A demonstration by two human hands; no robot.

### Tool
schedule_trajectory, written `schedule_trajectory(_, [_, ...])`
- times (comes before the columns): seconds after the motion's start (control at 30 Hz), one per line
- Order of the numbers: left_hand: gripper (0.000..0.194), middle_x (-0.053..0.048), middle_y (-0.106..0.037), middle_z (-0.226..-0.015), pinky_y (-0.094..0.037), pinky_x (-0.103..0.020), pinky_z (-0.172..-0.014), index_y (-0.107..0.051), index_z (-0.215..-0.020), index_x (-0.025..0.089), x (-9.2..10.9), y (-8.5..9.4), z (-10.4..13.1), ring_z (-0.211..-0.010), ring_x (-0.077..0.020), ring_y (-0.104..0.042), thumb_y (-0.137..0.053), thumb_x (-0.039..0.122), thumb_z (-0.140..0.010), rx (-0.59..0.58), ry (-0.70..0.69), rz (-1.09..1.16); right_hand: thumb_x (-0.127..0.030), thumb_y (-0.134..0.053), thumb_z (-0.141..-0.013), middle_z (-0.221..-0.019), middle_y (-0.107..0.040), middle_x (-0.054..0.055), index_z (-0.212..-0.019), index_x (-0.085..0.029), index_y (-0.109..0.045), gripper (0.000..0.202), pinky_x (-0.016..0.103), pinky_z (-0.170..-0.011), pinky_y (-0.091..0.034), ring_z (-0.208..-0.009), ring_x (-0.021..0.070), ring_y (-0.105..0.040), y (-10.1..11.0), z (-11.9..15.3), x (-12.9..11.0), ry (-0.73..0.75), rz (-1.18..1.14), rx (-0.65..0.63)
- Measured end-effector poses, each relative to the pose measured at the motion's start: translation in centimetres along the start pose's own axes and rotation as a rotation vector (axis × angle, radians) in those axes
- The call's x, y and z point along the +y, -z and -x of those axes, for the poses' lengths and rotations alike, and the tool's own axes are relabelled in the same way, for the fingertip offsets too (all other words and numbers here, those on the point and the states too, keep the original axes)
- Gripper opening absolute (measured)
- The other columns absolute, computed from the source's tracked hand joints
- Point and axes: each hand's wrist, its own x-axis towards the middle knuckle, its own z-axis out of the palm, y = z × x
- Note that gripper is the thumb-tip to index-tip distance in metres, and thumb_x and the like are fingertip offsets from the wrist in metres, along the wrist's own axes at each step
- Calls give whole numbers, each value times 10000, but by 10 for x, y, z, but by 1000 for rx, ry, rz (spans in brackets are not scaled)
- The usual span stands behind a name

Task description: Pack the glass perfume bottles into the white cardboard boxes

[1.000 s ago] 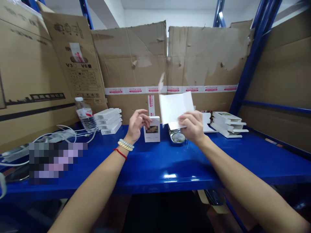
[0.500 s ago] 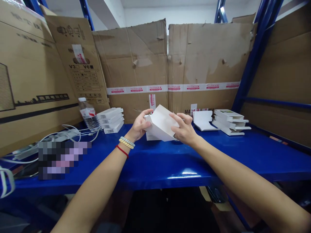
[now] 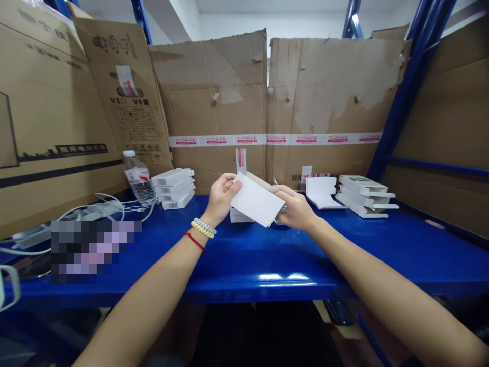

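Between my hands is a folded white sheet (image 3: 255,200) of paper or thin card, tilted down to the right, with a greyish second layer behind its upper edge. My left hand (image 3: 223,196) pinches its upper left corner, thumb in front. My right hand (image 3: 296,206) closes on its right edge; some of those fingers are hidden behind it. A shiny, clear or metallic item shows beside the right fingers, and I cannot make out what it is or whether it is held. Below the sheet, a white box (image 3: 242,216) on the blue shelf is partly covered.
White boxes (image 3: 173,188) are stacked at the left, beside a water bottle (image 3: 139,178) and white cables (image 3: 110,206). Bent white sheets (image 3: 323,192) and a stack of open white boxes (image 3: 364,196) stand at the right. Cardboard (image 3: 214,112) walls the blue shelf (image 3: 237,265).
The white sheet has gone from bent open to flatter, its broad face now towards me. My right fingers have moved from its front face to its right edge. The left hand still grips the upper left.
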Motion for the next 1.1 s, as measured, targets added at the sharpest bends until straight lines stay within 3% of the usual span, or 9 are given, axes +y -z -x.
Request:
schedule_trajectory(0.1, [507,-1,-633,-718,-447,-232,-541,-549,-834,191,4,3,2,-590,-123,-566,-749,597,-605,-97,-12,11,-103,-539,-639,-1168,-650,95,-931,-220,-571,317,301,-823,-533,-1010,207,-654,2,-1,-3,-73,-12,-45])
schedule_trajectory(0.27, [450,-29,-667,-751,-490,-251,-592,-640,-808,146,11,6,6,-646,-147,-592,-830,452,-537,-328,35,-95,-151,-559,-654,-1187,-630,107,-909,-223,-549,265,328,-831,-509,-1014,215,-629,11,-5,-5,-101,-113,-95])
schedule_trajectory(0.43, [395,-43,-683,-730,-510,-276,-590,-661,-765,131,7,7,6,-653,-179,-615,-809,445,-576,-301,75,-205,-276,-575,-696,-987,-615,75,-759,-202,-480,136,325,-745,-470,-857,194,-578,26,-11,-7,-11,-508,-268])
schedule_trajectory(0.57, [423,-51,-689,-744,-513,-267,-584,-673,-780,121,6,6,7,-644,-172,-616,-814,457,-565,-317,79,-224,-500,-566,-796,-727,-491,-4,-665,-208,-360,381,259,-573,-359,-630,117,-421,26,-10,-6,-169,-745,-253])
schedule_trajectory(0.67, [429,-48,-685,-741,-507,-254,-586,-678,-800,110,8,3,9,-641,-158,-608,-815,443,-568,-327,69,-270,-601,-437,-882,-710,-514,1,-664,-207,-347,459,260,-569,-344,-610,112,-417,22,-7,-6,-284,-694,-169])
schedule_trajectory(0.77, [423,-48,-684,-740,-500,-241,-586,-678,-816,100,9,0,11,-642,-149,-603,-809,429,-585,-336,59,-313,-601,-399,-912,-737,-598,8,-836,-198,-483,418,255,-560,-370,-593,117,-474,19,-5,-7,-345,-567,-84])
schedule_trajectory(0.87, [422,-55,-698,-782,-508,-241,-602,-688,-846,102,8,-1,11,-669,-153,-615,-797,432,-606,-349,52,-320,-537,-427,-930,-918,-698,55,-1071,-189,-596,411,271,-649,-454,-731,151,-609,20,-6,-8,-286,-499,-127])
schedule_trajectory(0.97, [430,-58,-709,-811,-509,-239,-605,-700,-886,110,8,0,11,-684,-157,-626,-788,438,-620,-350,49,-313,-496,-440,-939,-1033,-724,80,-1089,-188,-684,420,296,-745,-490,-865,185,-660,21,-7,-9,-208,-480,-152])
schedule_trajectory(1.1, [426,-59,-698,-739,-488,-236,-545,-698,-807,100,8,-1,12,-624,-153,-608,-786,463,-602,-296,72,-323,-464,-496,-921,-1032,-732,100,-1098,-181,-717,400,296,-706,-504,-845,186,-667,23,-9,-10,-168,-474,-139])
